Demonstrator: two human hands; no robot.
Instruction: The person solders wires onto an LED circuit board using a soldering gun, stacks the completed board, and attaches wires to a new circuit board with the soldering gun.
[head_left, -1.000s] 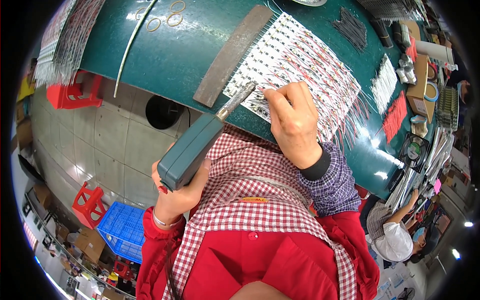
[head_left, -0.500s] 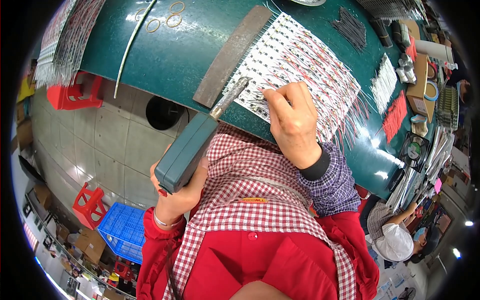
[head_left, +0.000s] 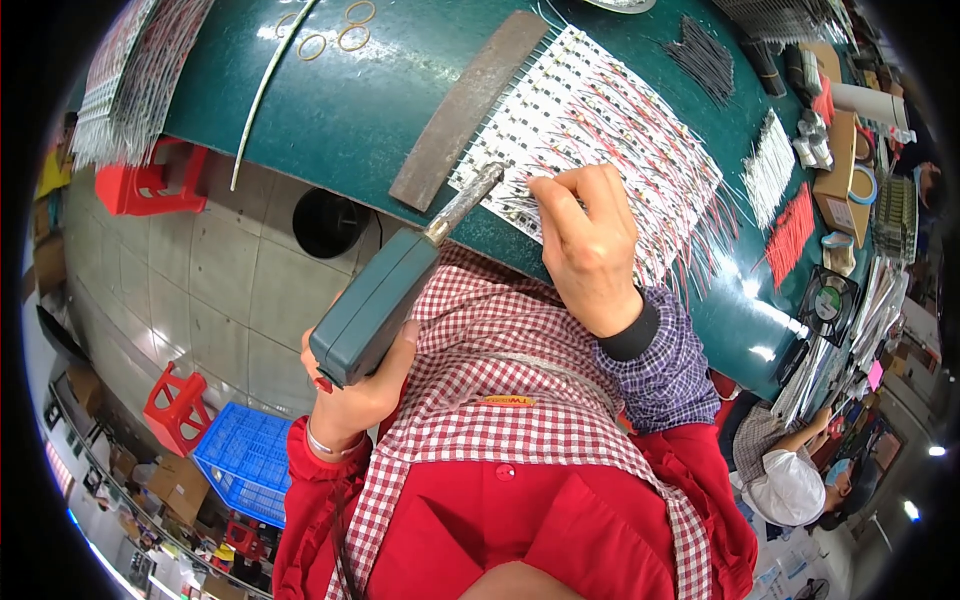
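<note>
My left hand (head_left: 362, 398) is wrapped round the handle of a dark green soldering gun (head_left: 376, 302). Its metal tip reaches the lower left part of a white sheet of small circuit boards (head_left: 548, 98). My right hand (head_left: 594, 245) rests over that sheet, thumb and index finger pinched on a thin wire just right of the tip; the fingers mostly hide the wire. Rows of red, white and dark wires (head_left: 650, 165) spread rightward from the boards. A flat, rusty metal bar (head_left: 468, 112) lies along the sheet's left edge.
On the green table (head_left: 340, 110) lie bundles of black wires (head_left: 700, 60), white wires (head_left: 768, 168) and red wires (head_left: 790, 232). A small fan (head_left: 830, 300) stands at the right edge. Below left are a black bin (head_left: 328, 222) and a blue crate (head_left: 245, 462). Another person (head_left: 785, 480) sits at right.
The soldering gun's tip has shifted slightly right and down, toward my right fingertips. My right hand keeps its pinch almost in place.
</note>
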